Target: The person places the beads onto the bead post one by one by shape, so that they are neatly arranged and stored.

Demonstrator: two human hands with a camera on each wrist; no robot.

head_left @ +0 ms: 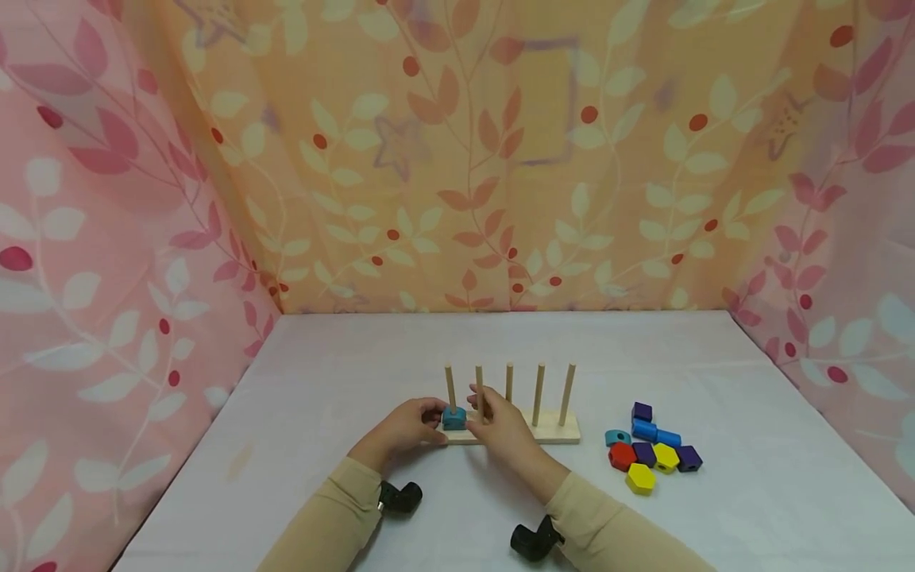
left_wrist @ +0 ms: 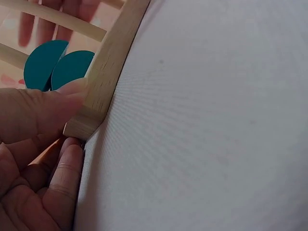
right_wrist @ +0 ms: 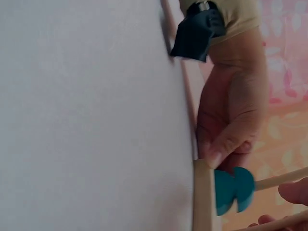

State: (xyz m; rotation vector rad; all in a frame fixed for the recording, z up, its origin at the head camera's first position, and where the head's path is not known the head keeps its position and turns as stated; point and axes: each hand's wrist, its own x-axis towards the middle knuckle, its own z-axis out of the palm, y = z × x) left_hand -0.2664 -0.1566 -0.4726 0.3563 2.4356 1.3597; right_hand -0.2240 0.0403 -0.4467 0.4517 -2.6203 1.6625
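A wooden peg board [head_left: 559, 429] with several upright pegs lies on the white table. Two teal half-round blocks [left_wrist: 45, 65] sit one on the other at the foot of its leftmost peg, their curved sides meeting. My left hand [head_left: 406, 425] grips the board's left end, thumb on its top edge beside the lower block and fingertips at its underside corner. Over the second peg is my right hand [head_left: 503, 429], thumb and fingers spread on either side of the peg and holding nothing. In the right wrist view, its fingertips [right_wrist: 296, 191] show just beyond the teal blocks.
Right of the board lie loose blocks: purple cubes [head_left: 689, 458], blue cylinders [head_left: 645, 430], a teal half-round block [head_left: 617, 438], a red hexagon [head_left: 622, 456] and yellow hexagons [head_left: 640, 479]. Black wrist devices [head_left: 402, 498] hang at both sleeves. Patterned curtains [head_left: 472, 159] enclose the table.
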